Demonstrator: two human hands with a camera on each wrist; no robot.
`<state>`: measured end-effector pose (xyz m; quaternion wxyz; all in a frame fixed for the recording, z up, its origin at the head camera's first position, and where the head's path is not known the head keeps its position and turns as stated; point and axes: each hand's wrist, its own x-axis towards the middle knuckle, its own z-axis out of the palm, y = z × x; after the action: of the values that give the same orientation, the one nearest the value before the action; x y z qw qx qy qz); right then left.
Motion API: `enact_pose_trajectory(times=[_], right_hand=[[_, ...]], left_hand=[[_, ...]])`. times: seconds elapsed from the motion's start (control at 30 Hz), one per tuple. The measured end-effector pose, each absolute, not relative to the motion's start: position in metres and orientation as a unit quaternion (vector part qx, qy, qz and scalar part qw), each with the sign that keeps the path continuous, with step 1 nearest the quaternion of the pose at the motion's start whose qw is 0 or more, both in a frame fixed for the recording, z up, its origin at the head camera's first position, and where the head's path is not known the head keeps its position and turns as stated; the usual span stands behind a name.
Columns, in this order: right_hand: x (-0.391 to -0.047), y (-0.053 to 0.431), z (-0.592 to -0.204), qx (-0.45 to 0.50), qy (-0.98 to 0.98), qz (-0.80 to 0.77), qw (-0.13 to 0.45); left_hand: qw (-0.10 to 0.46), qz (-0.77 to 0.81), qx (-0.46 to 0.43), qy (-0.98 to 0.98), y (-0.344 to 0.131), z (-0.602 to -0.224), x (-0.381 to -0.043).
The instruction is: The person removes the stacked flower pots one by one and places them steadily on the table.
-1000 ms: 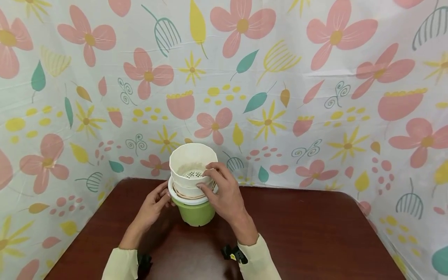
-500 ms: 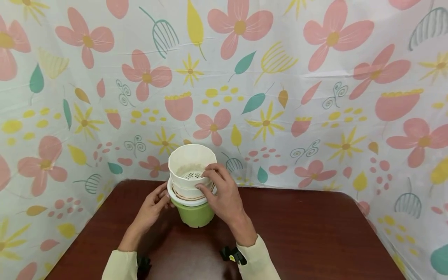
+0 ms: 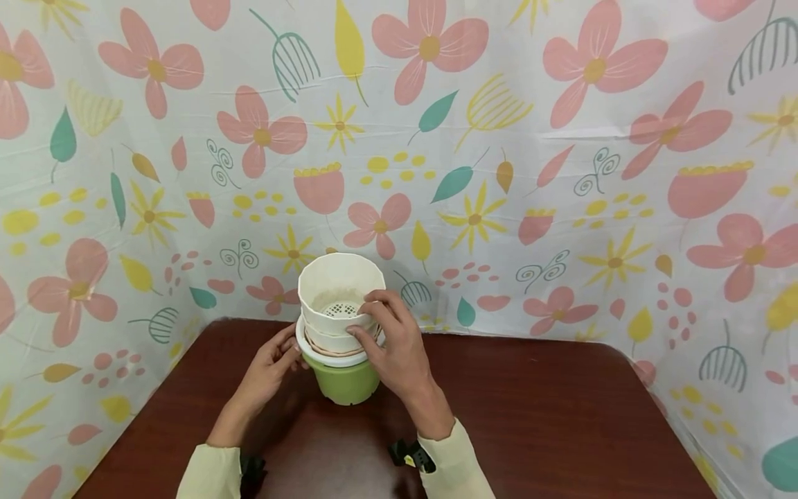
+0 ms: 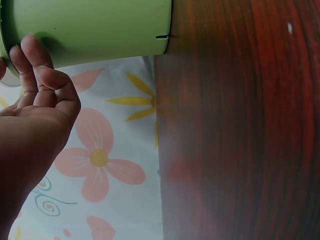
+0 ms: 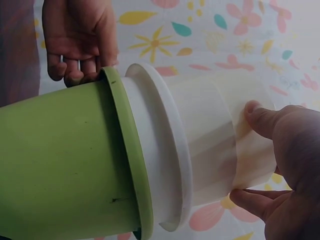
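A green pot (image 3: 346, 384) stands upright on the tabletop (image 3: 536, 402). A white pot (image 5: 175, 135) with a fat round rim sits inside it, poking out. The lower cream pot (image 5: 207, 120) nests in that. The top cream pot (image 3: 339, 274) has a many-sided edge and little holes in its bottom.

Green pot (image 3: 346, 383) looks smooth matt plast., tbl (image 3: 548, 402) glossy wd.

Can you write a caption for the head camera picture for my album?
Right hand pinching the top white pot, left hand touching the green pot below, on a dark table.
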<state>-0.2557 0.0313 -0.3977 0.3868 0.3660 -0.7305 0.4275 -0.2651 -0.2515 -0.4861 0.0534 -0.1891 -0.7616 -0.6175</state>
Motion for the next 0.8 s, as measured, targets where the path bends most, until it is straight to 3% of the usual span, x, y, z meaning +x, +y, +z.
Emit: enact_pose_trajectory(times=[0.8], right_hand=[[-0.2549, 0.0308, -0.3957, 0.367, -0.709, 0.44, 0.411]], left_hand=[[0.048, -0.622, -0.19, -0.758, -0.2522, -0.4863, -0.2651]])
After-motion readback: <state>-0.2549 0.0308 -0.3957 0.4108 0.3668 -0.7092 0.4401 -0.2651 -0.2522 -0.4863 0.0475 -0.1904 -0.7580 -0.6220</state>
